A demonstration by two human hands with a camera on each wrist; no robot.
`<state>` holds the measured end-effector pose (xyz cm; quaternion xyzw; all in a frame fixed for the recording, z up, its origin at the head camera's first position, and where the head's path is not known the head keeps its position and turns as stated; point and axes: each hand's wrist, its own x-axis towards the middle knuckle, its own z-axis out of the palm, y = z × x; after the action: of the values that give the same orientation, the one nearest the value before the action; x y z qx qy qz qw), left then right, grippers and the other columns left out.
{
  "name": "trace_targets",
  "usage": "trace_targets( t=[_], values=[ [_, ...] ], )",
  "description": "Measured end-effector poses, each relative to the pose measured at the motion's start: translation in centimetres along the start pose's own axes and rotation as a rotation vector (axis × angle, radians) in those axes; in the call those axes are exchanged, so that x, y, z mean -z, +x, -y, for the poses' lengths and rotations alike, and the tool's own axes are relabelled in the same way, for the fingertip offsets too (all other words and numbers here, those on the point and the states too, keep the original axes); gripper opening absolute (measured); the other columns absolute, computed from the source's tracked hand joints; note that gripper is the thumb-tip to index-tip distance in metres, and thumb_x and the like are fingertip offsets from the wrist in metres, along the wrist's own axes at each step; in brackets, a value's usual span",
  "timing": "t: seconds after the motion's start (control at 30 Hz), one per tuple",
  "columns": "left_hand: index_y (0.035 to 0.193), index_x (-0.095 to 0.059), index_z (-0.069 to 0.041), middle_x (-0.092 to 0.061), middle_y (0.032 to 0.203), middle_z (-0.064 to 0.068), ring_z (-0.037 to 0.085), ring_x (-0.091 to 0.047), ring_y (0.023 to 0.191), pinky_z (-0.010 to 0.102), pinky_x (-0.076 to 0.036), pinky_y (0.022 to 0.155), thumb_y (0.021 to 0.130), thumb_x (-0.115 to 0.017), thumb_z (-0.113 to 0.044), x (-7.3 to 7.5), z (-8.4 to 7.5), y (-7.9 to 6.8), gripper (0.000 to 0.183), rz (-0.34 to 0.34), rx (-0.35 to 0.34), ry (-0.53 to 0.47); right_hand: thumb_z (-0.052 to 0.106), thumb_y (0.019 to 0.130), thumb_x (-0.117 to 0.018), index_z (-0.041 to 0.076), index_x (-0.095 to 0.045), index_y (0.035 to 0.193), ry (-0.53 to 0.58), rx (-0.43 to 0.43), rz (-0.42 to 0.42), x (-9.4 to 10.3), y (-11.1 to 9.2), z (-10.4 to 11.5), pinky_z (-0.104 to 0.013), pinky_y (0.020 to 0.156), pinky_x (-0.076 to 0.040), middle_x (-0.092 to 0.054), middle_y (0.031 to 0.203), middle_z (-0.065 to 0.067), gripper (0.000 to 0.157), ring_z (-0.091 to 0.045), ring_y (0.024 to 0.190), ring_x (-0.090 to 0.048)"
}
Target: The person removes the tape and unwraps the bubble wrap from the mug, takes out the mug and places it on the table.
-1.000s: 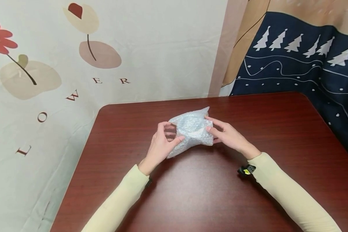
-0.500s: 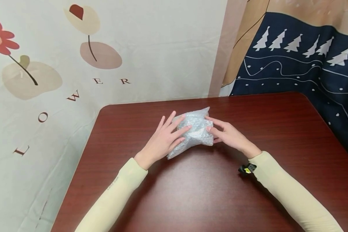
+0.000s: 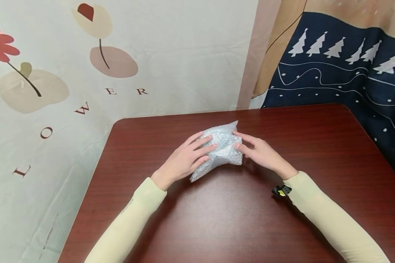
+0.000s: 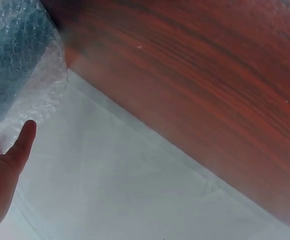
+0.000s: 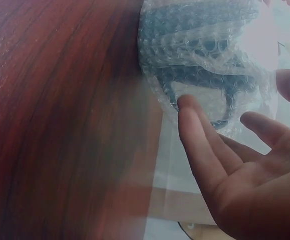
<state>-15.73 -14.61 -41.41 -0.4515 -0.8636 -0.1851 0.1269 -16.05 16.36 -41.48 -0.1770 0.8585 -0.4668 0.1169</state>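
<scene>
A package in clear bubble wrap (image 3: pixel 222 146) lies on the dark red wood-grain table toward its far side, with pointed loose ends of wrap. Through the wrap in the right wrist view, a dark bluish body with a handle-like loop (image 5: pixel 227 100) shows; the rest is blurred by the bubbles. My left hand (image 3: pixel 182 159) rests on the package's left side, fingers spread and nearly straight. At the right end, my right hand (image 3: pixel 260 151) holds the wrap with its thumb in front and index finger behind.
The table (image 3: pixel 197 226) has rounded far corners. Behind it hangs a pale cloth (image 3: pixel 184 65) printed with flowers and letters. A navy cloth (image 3: pixel 332 80) with white trees hangs at the right. A small black device (image 3: pixel 281 191) sits at the right wrist.
My left hand has gone from a thumb-and-fingers hold at the package's left edge to lying over it with spread fingers. The right hand and the package have barely moved.
</scene>
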Motion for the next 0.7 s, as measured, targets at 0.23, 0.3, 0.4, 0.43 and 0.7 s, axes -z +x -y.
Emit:
trace_targets(
  t=[0.23,0.3,0.4,0.43,0.7],
  values=[
    [0.144,-0.064,-0.021,-0.054,0.153,0.006,0.031,-0.034,0.151,0.038,-0.035,0.119,0.105,-0.063,-0.027,-0.2,0.0,-0.2,0.039,-0.037,0.019,-0.029,0.046,0.105,-0.058,0.022,-0.043,0.160,-0.112,0.017,-0.053,-0.2,-0.2,0.3,-0.059,0.113,-0.040,-0.045,0.160,-0.009,0.062,-0.031,0.144,-0.046],
    [0.144,-0.065,-0.020,-0.055,0.153,0.007,0.031,-0.036,0.150,0.038,-0.033,0.120,0.106,-0.061,-0.029,-0.3,0.0,-0.2,0.038,-0.047,0.013,-0.027,0.046,0.105,-0.058,0.022,-0.041,0.161,-0.134,0.024,-0.071,-0.3,-0.2,0.2,-0.059,0.114,-0.038,-0.044,0.161,-0.008,0.064,-0.031,0.146,-0.044],
    [0.143,-0.065,-0.019,-0.055,0.152,0.008,0.033,-0.037,0.150,0.037,-0.029,0.122,0.108,-0.056,-0.032,-0.5,0.1,-0.1,0.038,-0.058,0.010,-0.029,0.045,0.104,-0.059,0.021,-0.039,0.162,-0.191,0.075,-0.122,-0.4,-0.5,0.3,-0.057,0.116,-0.036,-0.042,0.162,-0.007,0.065,-0.030,0.147,-0.042],
    [0.143,-0.064,-0.018,-0.055,0.152,0.008,0.033,-0.037,0.149,0.037,-0.028,0.123,0.109,-0.055,-0.032,-0.6,0.1,-0.1,0.038,-0.062,0.010,-0.033,0.044,0.104,-0.060,0.021,-0.039,0.161,-0.223,0.108,-0.149,-0.5,-0.6,0.3,-0.057,0.116,-0.036,-0.042,0.163,-0.006,0.065,-0.029,0.147,-0.042],
    [0.141,-0.066,-0.012,-0.057,0.149,0.013,0.033,-0.044,0.145,0.043,-0.027,0.124,0.104,-0.064,-0.019,-0.8,0.3,0.3,0.038,-0.104,0.003,-0.106,0.026,0.097,-0.073,0.011,-0.059,0.147,-0.442,0.441,-0.361,-1.2,-1.3,0.6,-0.058,0.111,-0.042,-0.049,0.157,-0.008,0.055,-0.031,0.142,-0.049]
  ],
)
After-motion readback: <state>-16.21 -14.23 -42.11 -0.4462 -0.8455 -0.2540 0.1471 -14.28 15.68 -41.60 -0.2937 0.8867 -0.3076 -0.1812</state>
